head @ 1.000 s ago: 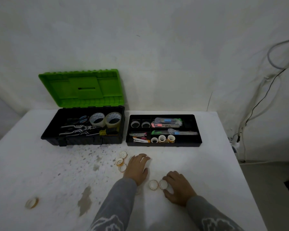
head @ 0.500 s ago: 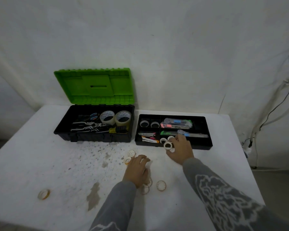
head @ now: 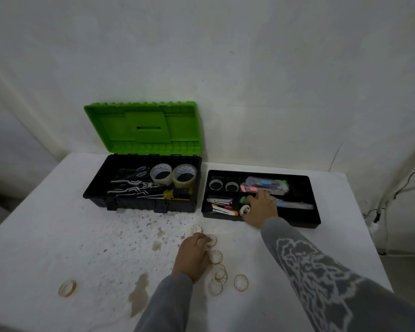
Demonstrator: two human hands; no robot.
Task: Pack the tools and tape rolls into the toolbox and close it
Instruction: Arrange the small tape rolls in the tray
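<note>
Tray-loading step: right hand [head: 259,209], fingers apparently spread, places small roll [head: 244,209] in tray [head: 297,222]; left hand [head: 192,255] pinches loose roll [head: 211,240]. Next: transfer it.

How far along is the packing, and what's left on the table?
Done: pliers, screwdriver and two big rolls lie in the toolbox; the tray beside it holds cutters, staplers and small rolls. In hand: right hand is at a small roll in the tray; left hand rests on loose rolls. Left: those rolls, one far-left roll, tray into toolbox, lid shut.
</note>
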